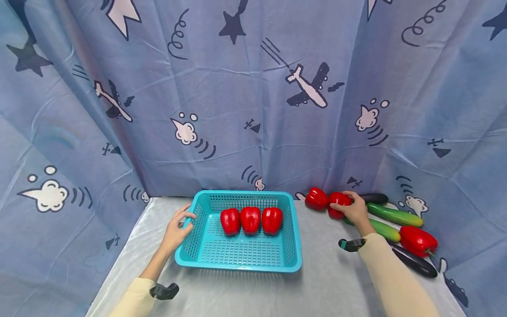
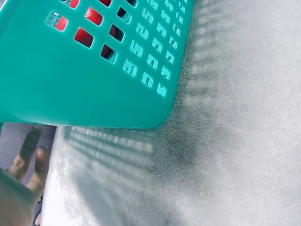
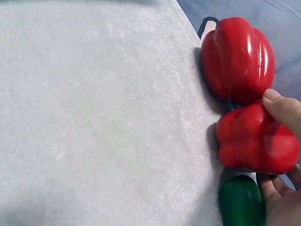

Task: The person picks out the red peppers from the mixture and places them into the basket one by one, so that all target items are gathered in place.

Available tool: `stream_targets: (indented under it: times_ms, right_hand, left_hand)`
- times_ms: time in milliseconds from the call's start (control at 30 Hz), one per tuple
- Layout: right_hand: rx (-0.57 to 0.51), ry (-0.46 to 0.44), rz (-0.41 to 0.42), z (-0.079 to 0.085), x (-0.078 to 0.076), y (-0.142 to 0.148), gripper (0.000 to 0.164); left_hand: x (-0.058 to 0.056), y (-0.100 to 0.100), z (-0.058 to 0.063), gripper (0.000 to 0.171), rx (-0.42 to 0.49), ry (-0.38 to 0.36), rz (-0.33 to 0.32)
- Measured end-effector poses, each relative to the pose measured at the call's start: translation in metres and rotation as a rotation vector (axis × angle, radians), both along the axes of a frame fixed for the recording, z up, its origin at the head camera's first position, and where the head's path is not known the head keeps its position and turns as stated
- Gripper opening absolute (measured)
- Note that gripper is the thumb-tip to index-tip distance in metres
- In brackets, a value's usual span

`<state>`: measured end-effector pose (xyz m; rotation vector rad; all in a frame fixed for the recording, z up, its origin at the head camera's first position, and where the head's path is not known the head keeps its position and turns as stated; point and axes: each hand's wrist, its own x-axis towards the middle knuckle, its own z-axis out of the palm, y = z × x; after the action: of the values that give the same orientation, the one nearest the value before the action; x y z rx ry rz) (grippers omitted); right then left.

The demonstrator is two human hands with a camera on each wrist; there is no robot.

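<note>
My right hand (image 1: 354, 209) grips a red bell pepper (image 1: 338, 202) at the back right of the table. In the right wrist view the thumb lies on one side of this pepper (image 3: 254, 141) and the fingers on the other. Another red bell pepper (image 3: 237, 59) lies right beside it. My left hand (image 1: 178, 229) is at the left rim of a turquoise plastic basket (image 1: 241, 268), its fingers loosely bent over the edge. Inside the basket, three red bell peppers (image 1: 250, 220) sit in a row.
To the right lie two cucumbers (image 1: 394, 215), a dark eggplant (image 1: 416, 263), another dark eggplant (image 1: 376, 198) further back, and a larger red bell pepper (image 1: 417, 241) with a green stem. A blue patterned curtain (image 1: 237, 110) hangs behind the white table (image 1: 325, 281).
</note>
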<state>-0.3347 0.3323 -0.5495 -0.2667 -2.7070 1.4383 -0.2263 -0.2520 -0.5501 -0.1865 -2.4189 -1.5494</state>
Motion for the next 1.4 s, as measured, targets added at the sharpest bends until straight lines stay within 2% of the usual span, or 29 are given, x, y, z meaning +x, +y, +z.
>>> stream_targets:
  times_ms: [100, 300, 433, 767, 1033, 1267, 1400]
  right_hand:
    - [-0.021, 0.008, -0.029, 0.001, 0.001, -0.001, 0.074]
    - [-0.060, 0.031, -0.056, 0.006, 0.004, 0.002, 0.073]
    - [-0.075, 0.046, -0.044, 0.013, 0.008, 0.005, 0.075]
    - [-0.095, 0.089, 0.017, 0.028, 0.021, 0.014, 0.079]
    - [-0.142, 0.112, 0.023, 0.039, 0.031, 0.013, 0.079]
    - [-0.218, 0.096, 0.048, 0.041, 0.037, 0.010, 0.084]
    - [-0.314, 0.071, 0.072, 0.041, 0.040, 0.006, 0.088]
  left_hand:
    - [0.005, 0.005, 0.007, 0.024, 0.007, 0.007, 0.003]
    - [0.017, 0.013, 0.030, 0.023, 0.006, -0.002, -0.007]
    - [0.019, 0.014, 0.035, 0.023, -0.004, -0.006, -0.012]
    - [0.018, 0.013, 0.033, 0.022, 0.003, 0.001, -0.008]
    - [0.018, 0.012, 0.032, 0.023, -0.010, -0.006, -0.008]
    - [0.019, 0.012, 0.031, 0.023, -0.009, 0.007, -0.003]
    - [0.018, 0.012, 0.031, 0.023, -0.015, 0.016, -0.003]
